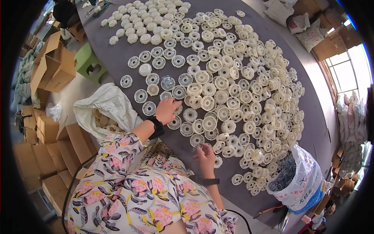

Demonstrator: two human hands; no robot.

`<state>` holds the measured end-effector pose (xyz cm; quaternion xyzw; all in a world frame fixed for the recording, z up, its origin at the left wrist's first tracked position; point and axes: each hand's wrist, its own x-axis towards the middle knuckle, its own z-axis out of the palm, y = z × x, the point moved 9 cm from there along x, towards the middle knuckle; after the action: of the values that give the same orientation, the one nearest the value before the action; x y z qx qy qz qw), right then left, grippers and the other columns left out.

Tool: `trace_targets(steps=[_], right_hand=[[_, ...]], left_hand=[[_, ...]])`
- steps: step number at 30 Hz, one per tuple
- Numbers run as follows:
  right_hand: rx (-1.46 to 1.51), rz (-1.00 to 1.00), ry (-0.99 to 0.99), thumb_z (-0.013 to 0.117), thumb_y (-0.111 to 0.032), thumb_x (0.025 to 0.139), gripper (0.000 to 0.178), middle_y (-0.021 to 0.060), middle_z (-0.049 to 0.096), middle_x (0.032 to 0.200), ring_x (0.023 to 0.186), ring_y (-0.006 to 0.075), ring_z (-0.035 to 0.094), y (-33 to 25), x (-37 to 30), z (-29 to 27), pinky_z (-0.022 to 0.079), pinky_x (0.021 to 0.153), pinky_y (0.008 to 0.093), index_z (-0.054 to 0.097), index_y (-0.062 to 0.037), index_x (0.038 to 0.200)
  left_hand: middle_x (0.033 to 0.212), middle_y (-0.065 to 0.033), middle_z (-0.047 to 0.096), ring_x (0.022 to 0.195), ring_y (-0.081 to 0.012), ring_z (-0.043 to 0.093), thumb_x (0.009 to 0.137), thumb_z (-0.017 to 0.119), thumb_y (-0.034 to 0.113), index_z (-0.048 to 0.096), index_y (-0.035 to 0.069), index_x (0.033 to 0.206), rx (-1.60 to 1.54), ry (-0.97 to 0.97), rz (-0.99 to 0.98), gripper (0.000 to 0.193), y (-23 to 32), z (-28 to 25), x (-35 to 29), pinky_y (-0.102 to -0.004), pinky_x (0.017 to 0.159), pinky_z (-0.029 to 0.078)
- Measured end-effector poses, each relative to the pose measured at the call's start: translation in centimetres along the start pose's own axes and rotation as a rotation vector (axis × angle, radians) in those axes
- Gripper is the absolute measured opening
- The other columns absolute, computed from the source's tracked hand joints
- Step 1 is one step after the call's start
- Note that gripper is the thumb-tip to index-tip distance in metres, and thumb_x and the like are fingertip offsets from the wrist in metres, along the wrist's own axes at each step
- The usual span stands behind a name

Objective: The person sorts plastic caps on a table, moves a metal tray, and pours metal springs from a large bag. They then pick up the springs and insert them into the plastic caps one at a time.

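Observation:
Many round, pale plastic wheel-like pieces [210, 123] lie across a grey-covered table. Over the near-left edge of this spread is my left hand [167, 110], palm down. Its index finger stretches out onto a round piece [178, 109], partly hidden beneath the hand. Lower and to the right, my right hand [205, 155] has its thumb and fingertips pinched together beside another wheel-like piece [197, 140]. Something thin and wire-like seems to show at those fingertips, too small to make out. A shiny stack of coiled metal rings [168, 83] rests among the pieces beyond my left hand.
A white bag of dark wire coils [288, 173] stands at the table's right front edge. An open white sack [111, 105] of pale pieces sits by my left arm. A green stool [89, 62] and cardboard boxes [54, 64] are on the left; filled sacks [311, 35] lie far right.

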<state>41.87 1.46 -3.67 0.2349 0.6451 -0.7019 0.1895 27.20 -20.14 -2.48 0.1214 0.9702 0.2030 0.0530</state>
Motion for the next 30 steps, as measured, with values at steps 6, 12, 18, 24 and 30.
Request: trace_targets(steps=[6,12,18,24,30], right_hand=[[-0.048,0.061,-0.051,0.06,-0.02,0.085,0.034,0.0059,0.057,0.086,0.057,0.0095,0.054,-0.1,0.9,2.2,0.042,0.047,0.0197,0.051,-0.0003,0.112],[0.045,0.101,-0.064,0.057,-0.016,0.085,0.033,0.0035,0.055,0.085,0.064,0.0093,0.055,0.0,1.7,4.4,0.043,0.052,0.0201,0.05,-0.0022,0.114],[0.095,-0.068,-0.072,0.057,-0.008,0.084,0.035,0.0054,0.055,0.091,0.07,0.0092,0.056,-2.5,2.2,7.3,0.046,0.058,0.0205,0.048,-0.0029,0.117],[-0.567,-0.552,-0.126,0.066,-0.008,0.074,0.042,0.0084,0.059,0.1,0.083,0.0191,0.057,-8.8,1.2,12.6,0.047,0.07,0.0302,0.051,-0.0045,0.113],[-0.801,-0.83,-0.211,0.066,-0.008,0.072,0.044,0.0146,0.054,0.116,0.104,0.0311,0.05,-10.9,-0.5,15.4,0.04,0.088,0.0373,0.053,-0.003,0.114]], left_hand=[[0.106,-0.0122,0.049,0.102,-0.0295,0.048,0.063,0.06,0.003,0.049,0.017,0.123,0.081,-0.226,0.073,0.063,-0.3,0.9,1.0,-0.0402,0.087,0.039],[0.106,-0.0132,0.048,0.101,-0.0316,0.048,0.06,0.064,0.007,0.046,0.013,0.121,0.014,-0.099,0.094,0.064,-0.9,-1.3,-0.4,-0.042,0.084,0.04],[0.117,-0.005,0.047,0.108,-0.016,0.048,0.07,0.065,0.004,0.03,0.01,0.134,-1.099,-0.158,-0.244,0.072,-3.2,0.3,-6.3,-0.0292,0.093,0.039],[0.131,-0.0066,0.041,0.119,-0.0177,0.043,0.078,0.055,-0.004,0.022,0.011,0.139,-1.847,-0.461,-0.298,0.071,0.8,2.0,-10.0,-0.0354,0.097,0.039],[0.121,-0.0054,0.051,0.106,-0.0157,0.054,0.086,0.05,0.007,0.038,0.007,0.13,-2.02,-0.405,-0.616,0.046,-1.4,4.7,-10.0,-0.0313,0.088,0.047]])
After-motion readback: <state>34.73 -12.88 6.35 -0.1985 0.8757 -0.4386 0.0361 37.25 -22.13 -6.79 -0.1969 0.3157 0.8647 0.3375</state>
